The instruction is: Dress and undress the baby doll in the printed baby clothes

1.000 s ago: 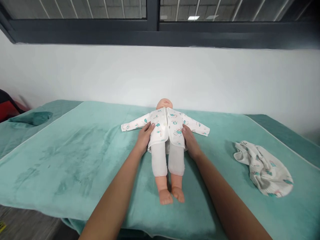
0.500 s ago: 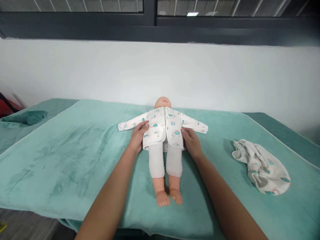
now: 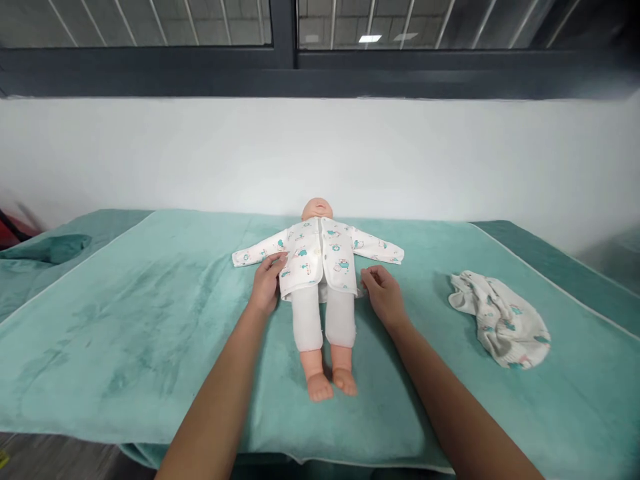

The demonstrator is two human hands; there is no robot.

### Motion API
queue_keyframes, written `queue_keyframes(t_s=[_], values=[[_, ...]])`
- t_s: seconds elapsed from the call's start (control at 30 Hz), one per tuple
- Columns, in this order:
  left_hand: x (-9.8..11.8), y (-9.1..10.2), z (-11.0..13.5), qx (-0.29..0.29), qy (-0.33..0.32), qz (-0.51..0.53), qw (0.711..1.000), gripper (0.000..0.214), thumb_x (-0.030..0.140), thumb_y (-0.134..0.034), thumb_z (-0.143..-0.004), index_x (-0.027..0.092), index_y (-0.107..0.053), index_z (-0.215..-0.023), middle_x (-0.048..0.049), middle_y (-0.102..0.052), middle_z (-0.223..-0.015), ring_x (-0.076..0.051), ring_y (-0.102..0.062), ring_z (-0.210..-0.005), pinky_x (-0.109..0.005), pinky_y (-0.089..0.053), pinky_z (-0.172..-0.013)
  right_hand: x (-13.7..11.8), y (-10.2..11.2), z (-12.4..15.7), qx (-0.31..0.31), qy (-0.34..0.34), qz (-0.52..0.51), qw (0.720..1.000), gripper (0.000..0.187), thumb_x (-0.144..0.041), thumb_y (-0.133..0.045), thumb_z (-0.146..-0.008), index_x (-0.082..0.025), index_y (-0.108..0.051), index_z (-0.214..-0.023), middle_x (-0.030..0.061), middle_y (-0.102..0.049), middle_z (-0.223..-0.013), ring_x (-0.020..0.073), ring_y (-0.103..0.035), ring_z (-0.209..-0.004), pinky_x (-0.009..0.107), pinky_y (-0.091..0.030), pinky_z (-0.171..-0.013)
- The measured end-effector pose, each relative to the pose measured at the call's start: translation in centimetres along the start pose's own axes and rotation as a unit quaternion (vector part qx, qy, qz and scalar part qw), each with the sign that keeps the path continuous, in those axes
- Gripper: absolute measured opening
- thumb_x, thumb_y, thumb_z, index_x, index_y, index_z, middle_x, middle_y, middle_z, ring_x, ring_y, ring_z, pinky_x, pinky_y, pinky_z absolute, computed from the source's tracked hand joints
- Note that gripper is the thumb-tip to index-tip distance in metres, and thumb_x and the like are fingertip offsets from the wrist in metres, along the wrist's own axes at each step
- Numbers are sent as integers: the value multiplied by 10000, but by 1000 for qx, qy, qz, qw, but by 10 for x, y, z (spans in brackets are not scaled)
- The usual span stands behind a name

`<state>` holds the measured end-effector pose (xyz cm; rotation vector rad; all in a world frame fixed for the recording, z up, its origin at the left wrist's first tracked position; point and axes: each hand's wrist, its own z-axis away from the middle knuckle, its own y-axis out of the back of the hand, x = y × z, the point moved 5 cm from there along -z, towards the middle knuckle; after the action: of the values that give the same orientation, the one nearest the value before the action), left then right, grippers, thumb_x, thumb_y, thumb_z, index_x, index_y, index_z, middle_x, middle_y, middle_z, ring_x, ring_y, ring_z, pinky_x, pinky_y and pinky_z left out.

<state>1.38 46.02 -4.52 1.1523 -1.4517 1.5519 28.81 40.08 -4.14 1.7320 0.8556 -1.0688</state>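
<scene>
A baby doll (image 3: pixel 341 325) lies on its back with its feet toward me. It wears a white baby jacket (image 3: pixel 304 260) with a small coloured print, sleeves spread to both sides and the front edges parting at the bottom. The doll's legs have white cloth upper parts and bare feet. At the jacket's left edge, my left hand (image 3: pixel 266 287) has its thumb and fingertips closed on the cloth. Just off the jacket's right side is my right hand (image 3: pixel 384 293), fingers curled together with nothing visible in them.
A crumpled white printed garment (image 3: pixel 505 320) lies to the right on the green bed cover (image 3: pixel 150 333). Behind the bed rises a white wall (image 3: pixel 320 147) below a dark window frame (image 3: pixel 200 73). A fold of green cloth (image 3: pixel 55 250) lies at the far left.
My right hand has come off the jacket's right edge, and its fingers have drawn together. My left hand stays at the left edge. The view has shifted slightly.
</scene>
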Motion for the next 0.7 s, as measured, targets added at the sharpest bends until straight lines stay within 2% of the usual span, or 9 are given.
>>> queue_keyframes(t_s=[0.07, 0.13, 0.2, 0.27, 0.33, 0.43, 0.53, 0.63, 0.7], values=[[1, 0, 7, -15, -9, -44, 999, 448, 434, -806, -668, 152, -709, -1003, -54, -714, -927, -155, -625, -786, -263, -472, -734, 8, 16, 9, 16, 32, 69, 997, 289, -472, -522, -878, -204, -614, -939, 64, -691, -929, 222, -624, -827, 380, -483, -791], [3, 0, 18, -35, -19, -107, 994, 496, 480, -759, -724, 170, -686, -1104, -28, -684, -825, -149, -599, -727, -254, -449, -672, 17, 38, 23, 17, 93, 152, 984, 302, -418, -517, -880, -195, -610, -1061, 123, -672, -1134, 272, -616, -1036, 448, -468, -925], [5, 0, 33, -60, -23, -157, 986, 556, 523, -703, -774, 185, -641, -1212, 4, -620, -715, -136, -544, -635, -245, -405, -592, 25, 66, 40, 19, 174, 244, 954, 314, -366, -511, -885, -183, -595, -1125, 157, -609, -1283, 300, -531, -1228, 486, -414, -1040], [8, 1, 51, -80, -18, -187, 979, 596, 545, -662, -803, 192, -598, -1279, 32, -543, -639, -120, -467, -555, -242, -355, -535, 32, 100, 57, 29, 227, 336, 914, 310, -320, -502, -892, -175, -588, -1152, 165, -559, -1359, 311, -460, -1321, 499, -371, -1096], [11, 3, 69, -90, -14, -222, 971, 607, 546, -636, -822, 196, -572, -1313, 46, -500, -609, -114, -423, -529, -245, -337, -523, 40, 138, 68, 49, 236, 426, 872, 321, -297, -498, -897, -158, -581, -1175, 172, -538, -1389, 333, -411, -1365, 528, -330, -1124], [17, 5, 97, -94, -23, -280, 955, 598, 525, -595, -857, 193, -540, -1352, 28, -534, -657, -130, -459, -584, -261, -381, -579, 53, 187, 68, 61, 174, 520, 834, 387, -314, -479, -912, -161, -544, -1262, 167, -515, -1424, 383, -422, -1340, 585, -359, -1067], [20, 5, 122, -110, -21, -304, 946, 623, 511, -557, -883, 184, -475, -1407, 3, -586, -747, -152, -505, -659, -292, -431, -664, 62, 221, 52, 60, 87, 529, 842, 416, -348, -489, -902, -172, -552, -1275, 189, -496, -1426, 402, -534, -1196, 562, -450, -943], [20, 2, 143, -137, -7, -334, 933, 677, 521, -547, -884, 167, -415, -1446, -13, -610, -803, -181, -552, -733, -333, -462, -756, 60, 235, 36, 80, 13, 434, 897, 448, -331, -536, -856, -129, -579, -1253, 253, -522, -1345, 400, -566, -1144, 519, -462, -910], [21, -1, 155, -147, 9, -365, 919, 726, 527, -562, -873, 156, -375, -1468, -38, -637, -876, -210, -589, -808, -360, -467, -817, 50, 232, 32, 95, -17, 366, 926, 468, -363, -564, -837, -130, -593, -1241, 248, -591, -1238, 377, -607, -1076, 469, -488, -846]])
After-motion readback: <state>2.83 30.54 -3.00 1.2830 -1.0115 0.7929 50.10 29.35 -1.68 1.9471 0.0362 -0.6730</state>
